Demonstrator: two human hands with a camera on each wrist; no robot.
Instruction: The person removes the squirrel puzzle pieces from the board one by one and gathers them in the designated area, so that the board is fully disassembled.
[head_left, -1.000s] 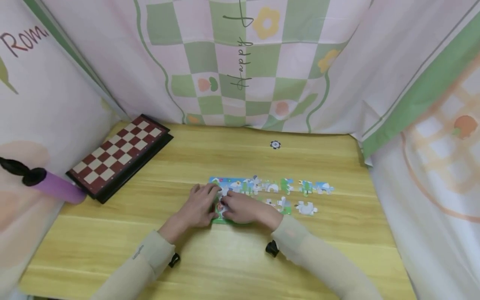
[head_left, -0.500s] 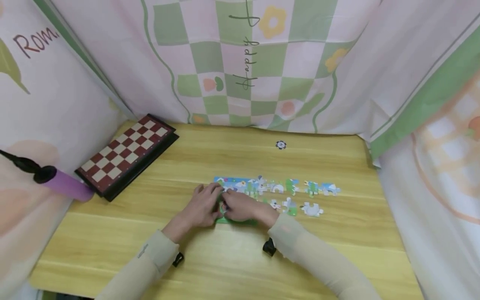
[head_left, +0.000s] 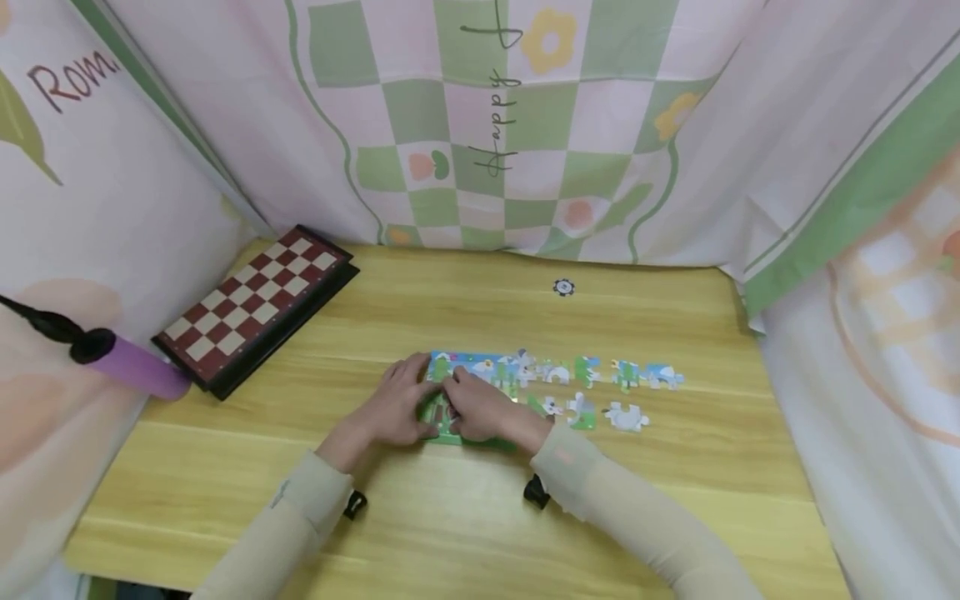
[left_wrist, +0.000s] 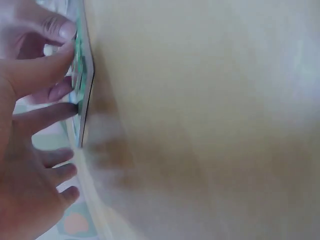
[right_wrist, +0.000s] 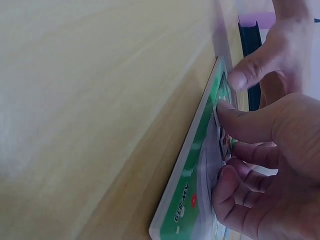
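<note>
A tray puzzle board [head_left: 467, 360] with a blue, green and white picture lies flat on the table. At its left edge is my left hand [head_left: 393, 406], its fingers spread and fairly straight; in the left wrist view the thumb and index finger [left_wrist: 50, 112] touch the board. Over the board's left half, my right hand [head_left: 483, 406] pinches a small puzzle piece [right_wrist: 225, 140] against the surface, thumb on its near edge and the other fingers curled. My right hand hides much of the board's middle. Near the board's right side lies a grey-and-green puzzle piece [head_left: 582, 410].
Several loose pieces, including a blue one [head_left: 663, 376] and a white one [head_left: 627, 417], lie to the right. A round black-and-white chip [head_left: 564, 287] lies farther back. At the left are a folded chessboard [head_left: 255, 304] and a purple cylinder [head_left: 138, 367]. Curtains enclose the table.
My left hand has drawn back slightly leftward, its fingers wider apart, showing more of the board's left part. My right hand stays over the same part. The head view has shifted a little.
</note>
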